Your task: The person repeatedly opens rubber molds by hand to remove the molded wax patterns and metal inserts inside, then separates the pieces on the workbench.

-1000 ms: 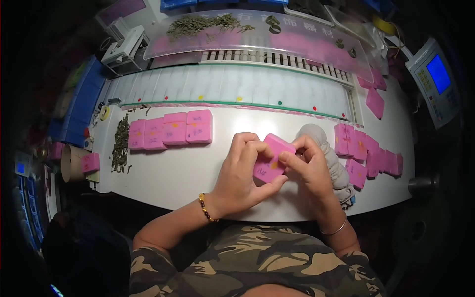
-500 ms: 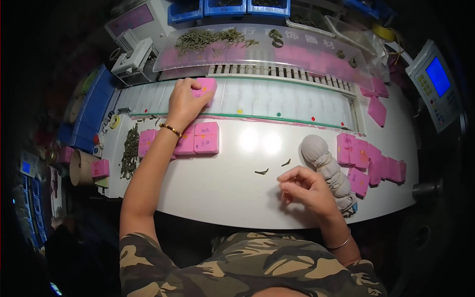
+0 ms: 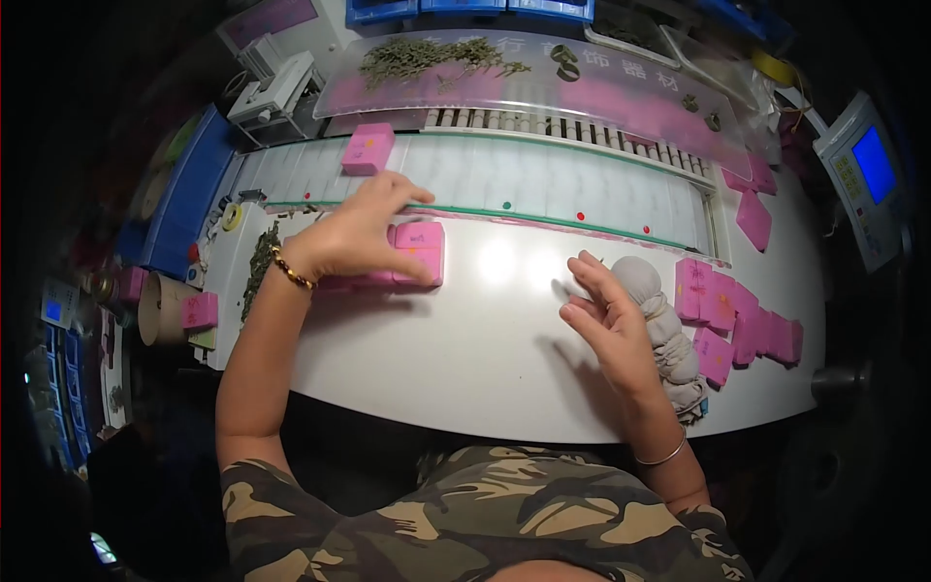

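Observation:
My left hand (image 3: 364,233) reaches over a group of pink blocks (image 3: 423,254) with writing on them, its thumb and fingers apart. The thumb lies close to the right-hand block; I cannot tell whether it touches. Beyond this hand, a single pink block (image 3: 368,150) rests on the white belt (image 3: 465,175) with nothing holding it. My right hand (image 3: 616,325) hovers above the white table (image 3: 465,359), thumb and fingers apart. It is just left of a lumpy grey cloth roll (image 3: 666,335) and partly covers it.
Pink blocks (image 3: 713,296) stand right of the cloth roll. A clear shelf (image 3: 524,82) over the rollers carries greenish-brown pieces (image 3: 402,63). Similar pieces (image 3: 260,262) lie at the left. A display unit (image 3: 868,170) stands right; blue bins (image 3: 461,8) line the back.
My left hand has let go of the pink block on the belt and drawn back over the group. My right hand has risen slightly. The two small dark pieces on the table no longer show.

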`<act>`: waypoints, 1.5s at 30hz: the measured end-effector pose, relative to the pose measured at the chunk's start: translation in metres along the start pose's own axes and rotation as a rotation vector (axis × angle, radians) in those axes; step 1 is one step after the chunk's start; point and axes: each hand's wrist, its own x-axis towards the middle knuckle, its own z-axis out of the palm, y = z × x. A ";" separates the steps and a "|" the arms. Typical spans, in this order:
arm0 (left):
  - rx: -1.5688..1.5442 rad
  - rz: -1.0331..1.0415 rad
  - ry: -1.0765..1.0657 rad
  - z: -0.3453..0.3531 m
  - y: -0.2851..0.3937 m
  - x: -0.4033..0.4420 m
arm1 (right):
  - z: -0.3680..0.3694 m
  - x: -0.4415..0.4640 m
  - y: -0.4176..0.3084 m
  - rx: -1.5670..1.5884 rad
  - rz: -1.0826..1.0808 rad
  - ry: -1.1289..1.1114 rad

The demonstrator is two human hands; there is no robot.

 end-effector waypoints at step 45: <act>-0.843 0.111 0.008 0.133 0.076 0.004 | 0.004 -0.053 -0.003 -0.880 -0.889 -0.039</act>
